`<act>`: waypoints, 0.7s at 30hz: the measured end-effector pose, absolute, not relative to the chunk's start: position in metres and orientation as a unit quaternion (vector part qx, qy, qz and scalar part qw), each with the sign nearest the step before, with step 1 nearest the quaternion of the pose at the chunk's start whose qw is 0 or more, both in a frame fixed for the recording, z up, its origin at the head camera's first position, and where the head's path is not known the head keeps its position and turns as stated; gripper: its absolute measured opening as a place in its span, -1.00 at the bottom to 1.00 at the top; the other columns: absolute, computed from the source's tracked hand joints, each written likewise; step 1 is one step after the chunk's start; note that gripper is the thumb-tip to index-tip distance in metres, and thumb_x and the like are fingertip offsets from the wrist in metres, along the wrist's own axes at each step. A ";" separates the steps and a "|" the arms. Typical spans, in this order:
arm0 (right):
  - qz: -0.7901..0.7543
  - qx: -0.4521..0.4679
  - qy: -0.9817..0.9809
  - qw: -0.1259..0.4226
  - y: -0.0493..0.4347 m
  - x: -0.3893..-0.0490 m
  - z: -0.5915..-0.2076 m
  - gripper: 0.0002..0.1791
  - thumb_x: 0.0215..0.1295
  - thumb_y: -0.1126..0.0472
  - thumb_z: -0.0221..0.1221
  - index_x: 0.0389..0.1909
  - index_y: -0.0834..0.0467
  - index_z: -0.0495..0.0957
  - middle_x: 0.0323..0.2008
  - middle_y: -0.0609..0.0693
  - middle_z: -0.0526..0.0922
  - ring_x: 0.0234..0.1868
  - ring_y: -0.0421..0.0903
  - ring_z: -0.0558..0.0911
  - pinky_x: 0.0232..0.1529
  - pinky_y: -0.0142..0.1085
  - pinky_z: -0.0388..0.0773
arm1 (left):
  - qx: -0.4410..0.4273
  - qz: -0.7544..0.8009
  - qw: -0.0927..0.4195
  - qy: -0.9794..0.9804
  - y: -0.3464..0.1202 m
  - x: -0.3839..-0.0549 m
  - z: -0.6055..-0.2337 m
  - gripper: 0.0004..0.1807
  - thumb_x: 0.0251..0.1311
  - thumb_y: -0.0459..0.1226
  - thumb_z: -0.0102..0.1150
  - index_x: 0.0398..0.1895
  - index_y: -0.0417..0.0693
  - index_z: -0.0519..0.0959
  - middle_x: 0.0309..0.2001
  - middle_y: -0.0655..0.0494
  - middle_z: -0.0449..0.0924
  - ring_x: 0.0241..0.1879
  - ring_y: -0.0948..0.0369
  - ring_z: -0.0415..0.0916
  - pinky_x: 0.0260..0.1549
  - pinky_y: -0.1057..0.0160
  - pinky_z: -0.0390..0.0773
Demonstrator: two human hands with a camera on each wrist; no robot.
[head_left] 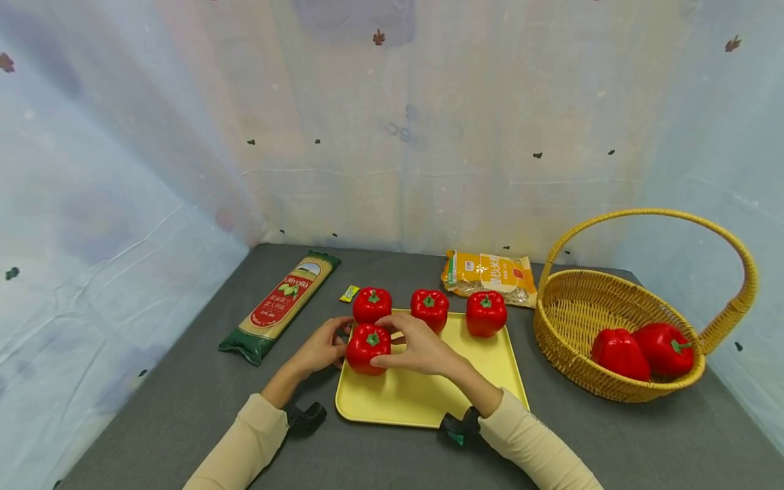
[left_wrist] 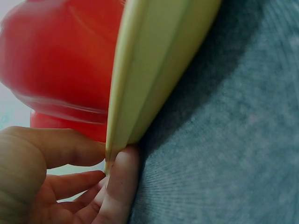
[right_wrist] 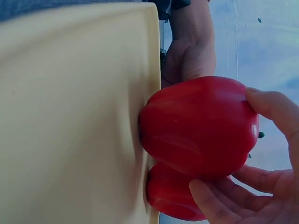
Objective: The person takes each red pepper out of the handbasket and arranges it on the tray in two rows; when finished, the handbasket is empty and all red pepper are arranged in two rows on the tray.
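Note:
A yellow tray lies on the grey table with several red bell peppers along its far and left sides. My right hand holds the near-left bell pepper, thumb on its near side and fingers on its far side. In the right wrist view, that pepper stands on the tray beside another bell pepper. At the tray's left edge, my left hand pinches the rim; the left wrist view shows thumb and fingers on either side of the tray edge.
To the right stands a wicker basket with a tall handle and two red peppers inside. A spaghetti packet lies left, a small yellow-green sachet behind the tray, and an orange food bag at the back.

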State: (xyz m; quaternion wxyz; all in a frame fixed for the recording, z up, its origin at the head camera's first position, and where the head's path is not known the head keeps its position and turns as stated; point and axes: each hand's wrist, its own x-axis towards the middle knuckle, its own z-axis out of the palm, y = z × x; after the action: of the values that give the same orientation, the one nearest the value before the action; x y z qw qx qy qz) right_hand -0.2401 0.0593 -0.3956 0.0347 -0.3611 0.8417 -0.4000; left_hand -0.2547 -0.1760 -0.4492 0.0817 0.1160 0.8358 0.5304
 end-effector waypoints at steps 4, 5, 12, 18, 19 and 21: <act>-0.398 -0.362 0.842 0.041 0.060 -0.240 -0.395 -0.32 -0.02 -0.06 0.37 0.11 0.15 0.44 0.03 -0.08 0.48 0.00 -0.18 0.53 -0.04 -0.24 0.57 | 0.113 0.530 0.081 0.837 -0.176 -0.255 -0.450 -0.39 0.10 -0.49 0.07 0.28 -0.25 0.26 -0.06 -0.11 0.31 -0.40 0.17 0.46 -0.58 0.19 0.61; -0.398 -0.363 0.841 0.043 0.060 -0.240 -0.395 -0.32 -0.02 -0.06 0.37 0.12 0.15 0.44 0.03 -0.08 0.48 0.00 -0.17 0.52 -0.04 -0.24 0.58 | 0.114 0.529 0.081 0.837 -0.176 -0.255 -0.450 -0.40 0.10 -0.49 0.07 0.28 -0.25 0.26 -0.06 -0.11 0.31 -0.41 0.17 0.46 -0.58 0.20 0.61; -0.394 -0.367 0.841 0.054 0.060 -0.240 -0.395 -0.29 -0.02 -0.06 0.37 0.16 0.14 0.41 0.03 -0.08 0.51 0.00 -0.17 0.53 -0.07 -0.20 0.59 | 0.121 0.530 0.081 0.835 -0.177 -0.256 -0.451 -0.41 0.11 -0.50 0.06 0.28 -0.25 0.26 -0.07 -0.11 0.30 -0.41 0.17 0.45 -0.57 0.19 0.61; -0.385 -0.377 0.840 0.055 0.060 -0.241 -0.395 -0.27 -0.01 -0.04 0.37 0.19 0.14 0.39 0.05 -0.07 0.51 -0.02 -0.15 0.54 -0.08 -0.19 0.59 | 0.120 0.535 0.083 0.832 -0.177 -0.255 -0.451 -0.40 0.12 -0.49 0.07 0.28 -0.25 0.25 -0.05 -0.13 0.30 -0.40 0.16 0.45 -0.56 0.18 0.62; -0.385 -0.378 0.840 0.056 0.060 -0.241 -0.395 -0.26 -0.01 -0.04 0.37 0.20 0.14 0.39 0.06 -0.06 0.51 -0.02 -0.15 0.54 -0.08 -0.19 0.59 | 0.120 0.535 0.083 0.832 -0.177 -0.255 -0.451 -0.40 0.12 -0.49 0.07 0.29 -0.25 0.25 -0.05 -0.13 0.30 -0.40 0.15 0.44 -0.56 0.18 0.62; -0.385 -0.379 0.839 0.056 0.060 -0.241 -0.395 -0.26 0.00 -0.03 0.36 0.21 0.15 0.38 0.07 -0.05 0.50 -0.01 -0.14 0.54 -0.08 -0.18 0.59 | 0.119 0.536 0.084 0.832 -0.177 -0.255 -0.451 -0.40 0.12 -0.48 0.08 0.29 -0.24 0.25 -0.05 -0.13 0.30 -0.39 0.15 0.44 -0.56 0.18 0.62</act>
State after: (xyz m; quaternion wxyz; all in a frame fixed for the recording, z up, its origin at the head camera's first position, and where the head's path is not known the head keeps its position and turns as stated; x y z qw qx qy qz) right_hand -0.2408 0.0603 -0.3954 0.0565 -0.3794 0.8392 -0.3855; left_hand -0.2548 -0.1769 -0.4509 0.0841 0.1188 0.8316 0.5359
